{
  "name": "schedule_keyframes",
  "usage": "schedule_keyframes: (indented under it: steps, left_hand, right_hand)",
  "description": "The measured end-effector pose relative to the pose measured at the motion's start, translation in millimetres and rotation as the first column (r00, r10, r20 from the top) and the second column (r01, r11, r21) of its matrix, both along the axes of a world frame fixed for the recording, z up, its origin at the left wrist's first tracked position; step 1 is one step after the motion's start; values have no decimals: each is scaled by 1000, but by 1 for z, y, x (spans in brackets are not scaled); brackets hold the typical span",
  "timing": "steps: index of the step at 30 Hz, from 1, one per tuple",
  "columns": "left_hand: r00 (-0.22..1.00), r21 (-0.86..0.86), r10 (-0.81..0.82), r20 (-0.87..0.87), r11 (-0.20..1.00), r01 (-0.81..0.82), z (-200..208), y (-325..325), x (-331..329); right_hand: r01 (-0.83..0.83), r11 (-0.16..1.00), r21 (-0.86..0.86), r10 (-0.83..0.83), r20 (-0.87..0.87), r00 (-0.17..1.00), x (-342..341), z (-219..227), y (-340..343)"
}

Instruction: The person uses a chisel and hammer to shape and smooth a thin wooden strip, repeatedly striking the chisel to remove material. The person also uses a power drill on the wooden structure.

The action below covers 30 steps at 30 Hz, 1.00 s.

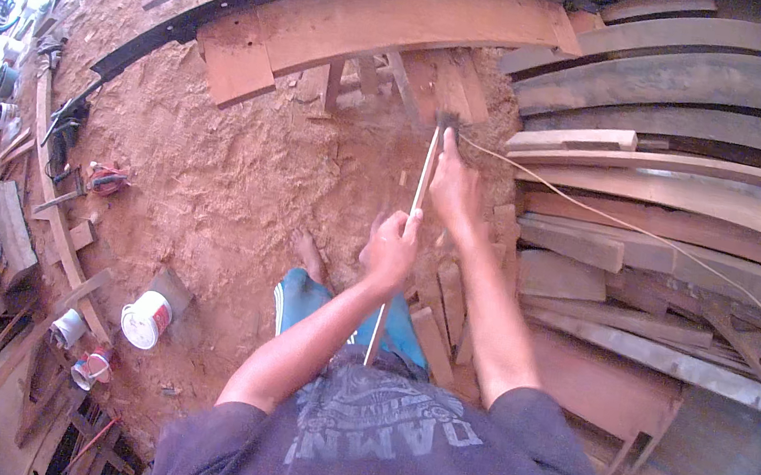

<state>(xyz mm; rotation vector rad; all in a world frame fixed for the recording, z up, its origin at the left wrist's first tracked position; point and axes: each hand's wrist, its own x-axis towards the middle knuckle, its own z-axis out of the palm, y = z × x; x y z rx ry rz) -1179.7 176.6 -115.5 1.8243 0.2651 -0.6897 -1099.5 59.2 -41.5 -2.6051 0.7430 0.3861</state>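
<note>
1. Head view: at the lower left, a white bucket (pixel 142 320) sits on the sandy floor (pixel 244 181).
2. Near the frame's centre, the left hand (pixel 390 256) is closed around a stick (pixel 424 178).
3. The stick slants from the upper centre down to the shirt (pixel 393 431).
4. A dark, blurred thing (pixel 449 120) is at its upper end.
5. The right hand (pixel 456 190), just right of centre, is curled, forefinger reaching to the dark thing; what it grips cannot be told.
6. A cord (pixel 634 213) runs rightward.
7. Boards (pixel 670 83) fill the right.
</note>
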Motion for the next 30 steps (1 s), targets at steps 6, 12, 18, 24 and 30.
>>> schedule_keyframes:
  steps: [6, 12, 18, 24, 30]
  left_hand:
    - [994, 24, -104, -46, 994, 105, -8, 2, -7]
    - [843, -290, 33, -537, 931, -221, 12, 4, 21]
    - [894, -424, -28, -447, 887, -184, -6, 0, 11]
    - [888, -398, 45, -457, 883, -250, -4, -4, 6]
    - [964, -203, -77, -254, 979, 25, -16, 1, 1]
  right_hand:
    - [-30, 997, -74, 35, 58, 998, 13, -17, -20]
    - [-75, 997, -33, 79, 163, 983, -29, -10, 7]
    - [-7, 1000, 8, 6, 91, 996, 6, -17, -18]
    - [-10, 1000, 0, 10, 158, 987, -34, -20, 10]
    - [14, 1000, 8, -14, 45, 999, -2, -10, -10]
